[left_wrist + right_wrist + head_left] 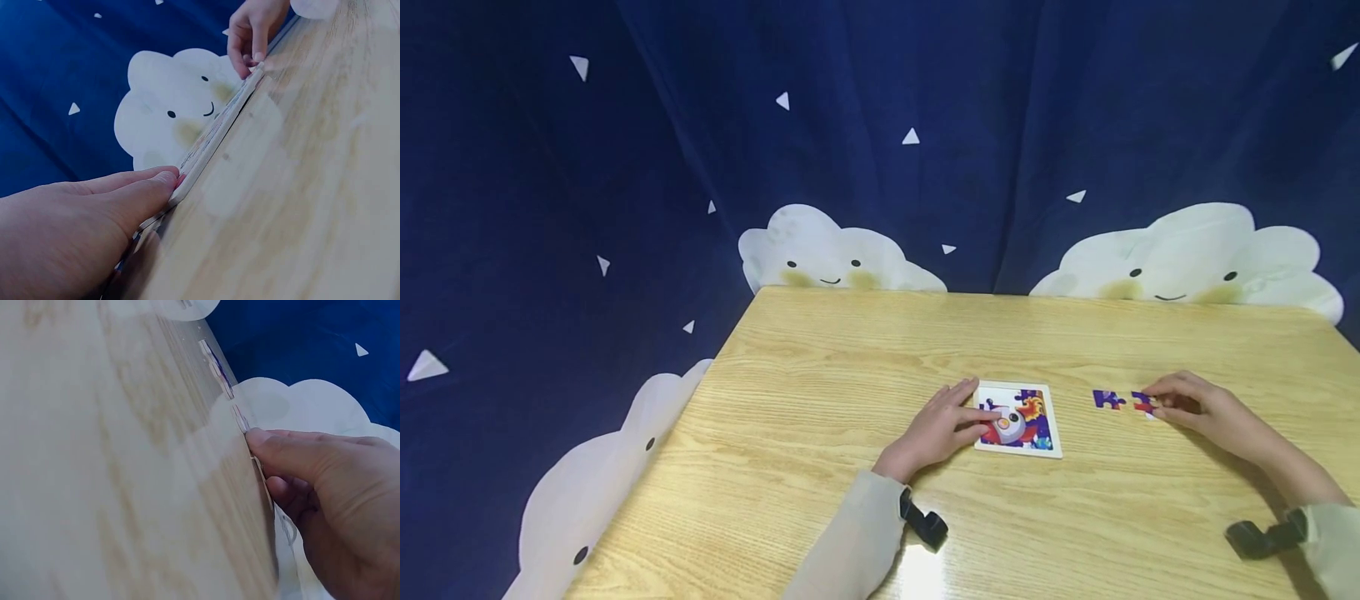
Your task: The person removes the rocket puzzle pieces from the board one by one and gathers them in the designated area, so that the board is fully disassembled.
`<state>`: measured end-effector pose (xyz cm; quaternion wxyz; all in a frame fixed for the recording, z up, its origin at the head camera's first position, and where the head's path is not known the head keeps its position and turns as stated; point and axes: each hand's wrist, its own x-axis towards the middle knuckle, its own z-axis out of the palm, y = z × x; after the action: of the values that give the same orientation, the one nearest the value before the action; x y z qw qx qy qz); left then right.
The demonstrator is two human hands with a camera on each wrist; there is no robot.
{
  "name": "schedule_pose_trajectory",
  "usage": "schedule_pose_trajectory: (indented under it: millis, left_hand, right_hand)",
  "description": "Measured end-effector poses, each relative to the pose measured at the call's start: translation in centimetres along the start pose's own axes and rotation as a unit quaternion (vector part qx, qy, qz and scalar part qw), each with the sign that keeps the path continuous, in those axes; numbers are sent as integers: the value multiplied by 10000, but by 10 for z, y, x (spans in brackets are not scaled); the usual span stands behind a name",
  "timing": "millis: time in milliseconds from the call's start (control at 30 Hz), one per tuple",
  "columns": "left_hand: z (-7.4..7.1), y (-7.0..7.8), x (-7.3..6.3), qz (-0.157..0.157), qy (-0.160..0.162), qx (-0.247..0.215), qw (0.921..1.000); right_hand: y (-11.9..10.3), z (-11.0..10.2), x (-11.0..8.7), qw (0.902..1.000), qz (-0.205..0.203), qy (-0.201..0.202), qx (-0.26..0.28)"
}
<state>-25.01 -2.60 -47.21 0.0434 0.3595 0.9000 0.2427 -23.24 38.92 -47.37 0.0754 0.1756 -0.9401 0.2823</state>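
A small square jigsaw puzzle in a white tray lies on the table, with a white round-faced character and orange flames on it. My left hand rests over the tray's left side, fingers extended onto the picture. In the left wrist view, the left thumb and fingers lie at the tray's near corner. To the right of the tray, my right hand pinches a purple-and-red puzzle piece at the tabletop, partly hidden by the fingers. Beside it lies another loose purple puzzle piece.
The wooden table extends around both hands. A dark blue curtain with white clouds and triangles hangs behind it and at the left. Each wrist wears a black strap mount.
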Motion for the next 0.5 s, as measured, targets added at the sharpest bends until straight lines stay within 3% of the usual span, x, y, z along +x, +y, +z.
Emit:
schedule_pose_trajectory:
  millis: [333, 500]
  left_hand:
    - [0, 0, 0, 34, 28, 52, 10000]
    - [0, -1, 0, 45, 56, -26, 10000]
  right_hand:
    - [-6, 1, -3, 9982, 28, 523, 304]
    - [-19, 6, 1, 9977, 3, 559, 392]
